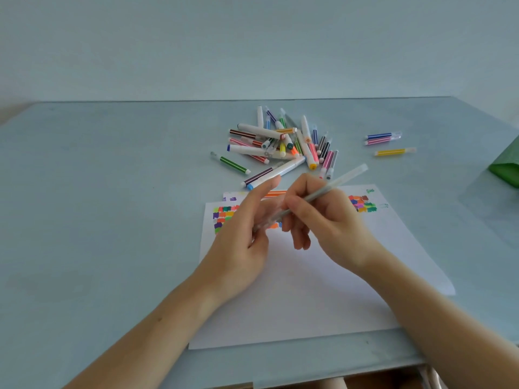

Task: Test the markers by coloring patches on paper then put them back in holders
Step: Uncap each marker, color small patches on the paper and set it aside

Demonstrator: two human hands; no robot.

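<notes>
Fingers [304, 204] of the right hand [331, 220] pinch a slim, pale grey marker [334, 183] slanting above the paper [295, 290]. The left hand [244, 242] curls round its clear cap end. Colored patches [222, 217] mark the smooth white sheet; striped markers [280, 141] heap on the matte blue desk [98, 220].
</notes>
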